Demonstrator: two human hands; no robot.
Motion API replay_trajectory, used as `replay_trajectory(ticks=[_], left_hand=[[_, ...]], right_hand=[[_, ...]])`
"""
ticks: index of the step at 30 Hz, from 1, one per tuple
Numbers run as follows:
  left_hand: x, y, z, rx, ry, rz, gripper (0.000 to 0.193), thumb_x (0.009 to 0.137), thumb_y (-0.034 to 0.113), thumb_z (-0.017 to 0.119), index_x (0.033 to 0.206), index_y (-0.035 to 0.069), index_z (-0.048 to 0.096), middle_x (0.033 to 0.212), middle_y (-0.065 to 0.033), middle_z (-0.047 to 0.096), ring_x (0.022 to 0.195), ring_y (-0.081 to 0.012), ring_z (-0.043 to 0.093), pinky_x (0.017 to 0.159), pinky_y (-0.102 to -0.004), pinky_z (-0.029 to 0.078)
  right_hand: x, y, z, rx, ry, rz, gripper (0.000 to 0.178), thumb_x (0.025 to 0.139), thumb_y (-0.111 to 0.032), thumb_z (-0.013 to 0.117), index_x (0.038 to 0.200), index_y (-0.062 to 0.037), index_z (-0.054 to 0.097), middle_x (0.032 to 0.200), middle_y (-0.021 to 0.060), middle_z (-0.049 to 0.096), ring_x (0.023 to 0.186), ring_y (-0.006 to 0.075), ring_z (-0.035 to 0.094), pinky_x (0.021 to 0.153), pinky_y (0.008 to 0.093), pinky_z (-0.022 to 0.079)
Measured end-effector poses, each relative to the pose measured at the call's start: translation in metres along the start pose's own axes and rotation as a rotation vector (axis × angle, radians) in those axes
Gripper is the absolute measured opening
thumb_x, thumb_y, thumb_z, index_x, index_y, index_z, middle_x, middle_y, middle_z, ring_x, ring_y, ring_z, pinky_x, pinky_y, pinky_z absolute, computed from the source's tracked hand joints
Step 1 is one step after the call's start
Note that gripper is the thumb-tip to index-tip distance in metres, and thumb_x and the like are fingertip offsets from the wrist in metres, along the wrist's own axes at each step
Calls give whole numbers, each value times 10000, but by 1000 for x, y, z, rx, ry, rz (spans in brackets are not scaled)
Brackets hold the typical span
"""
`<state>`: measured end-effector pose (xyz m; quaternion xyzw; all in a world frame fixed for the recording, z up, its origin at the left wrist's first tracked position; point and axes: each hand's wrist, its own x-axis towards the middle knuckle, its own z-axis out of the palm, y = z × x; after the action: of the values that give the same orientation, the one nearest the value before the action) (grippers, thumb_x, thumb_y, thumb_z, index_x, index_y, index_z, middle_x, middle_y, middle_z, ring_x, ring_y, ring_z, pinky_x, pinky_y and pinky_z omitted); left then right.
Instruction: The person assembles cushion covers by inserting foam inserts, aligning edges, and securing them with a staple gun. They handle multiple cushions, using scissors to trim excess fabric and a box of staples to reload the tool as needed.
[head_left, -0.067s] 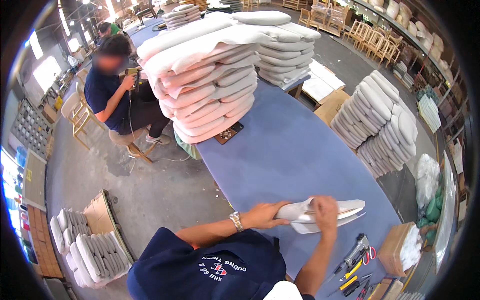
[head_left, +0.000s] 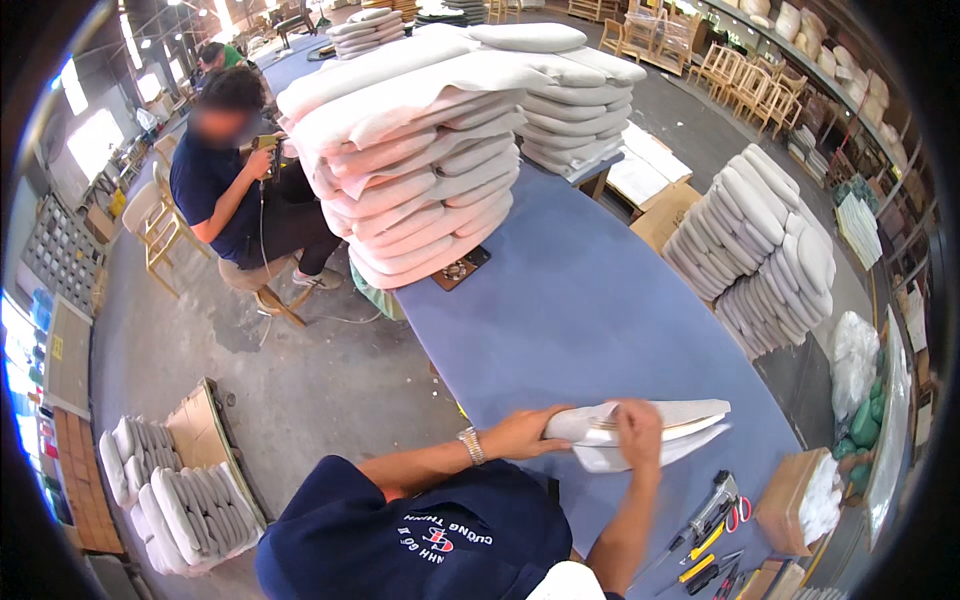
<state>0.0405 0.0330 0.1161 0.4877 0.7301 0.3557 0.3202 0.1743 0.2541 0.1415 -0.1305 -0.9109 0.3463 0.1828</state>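
A light grey seat cushion lies on the blue-topped table, a thin tan edge showing along its side. A flap of pale fabric hangs out on the side nearer me. My left hand, with a metal watch at the wrist, grips the cushion's left end. Across its middle, my right hand is closed on the fabric at the edge; the fingertips are partly hidden and slightly blurred.
Right of my right forearm lie red-handled scissors, a yellow cutter and other tools. A box with white stuffing stands beyond. Tall cushion stacks rise at the table's far end. A co-worker sits at left holding a power tool.
My right hand has shifted slightly left along the cushion's edge and lower. The fabric flap has moved a little; my left hand stays at the cushion's left end.
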Motion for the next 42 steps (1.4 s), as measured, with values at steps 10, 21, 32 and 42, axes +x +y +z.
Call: replay_trajectory(ticks=[10,21,32,42], left_hand=[[-10,-13,-62,-108,13,155,707,935,513,675,1471,84,505,1308,-220,649,1170,-394,647,981,-455,516],[31,26,-80,129,199,687,698,805,555,763,1253,30,656,1148,-169,726,985,-341,719,832,-404,577],[18,36,-52,146,229,774,739,746,581,776,1220,25,670,1116,-138,736,935,-300,723,804,-390,581],[12,23,-54,35,155,704,746,832,598,697,1302,23,626,1236,-169,693,1105,-315,688,934,-408,545]], right_hand=[[24,-65,41,-15,294,50,149,912,-95,620,954,-33,749,970,117,753,938,285,677,931,434,468],[-28,-114,51,56,1027,404,184,1000,-163,631,1005,3,710,1184,140,686,1090,238,637,957,369,510],[-60,-163,69,174,1009,653,200,985,-209,657,959,-12,676,982,75,635,933,166,579,854,312,466],[-106,-136,96,2,803,814,302,955,-250,606,1100,13,634,1039,145,662,1007,278,645,875,395,510]])
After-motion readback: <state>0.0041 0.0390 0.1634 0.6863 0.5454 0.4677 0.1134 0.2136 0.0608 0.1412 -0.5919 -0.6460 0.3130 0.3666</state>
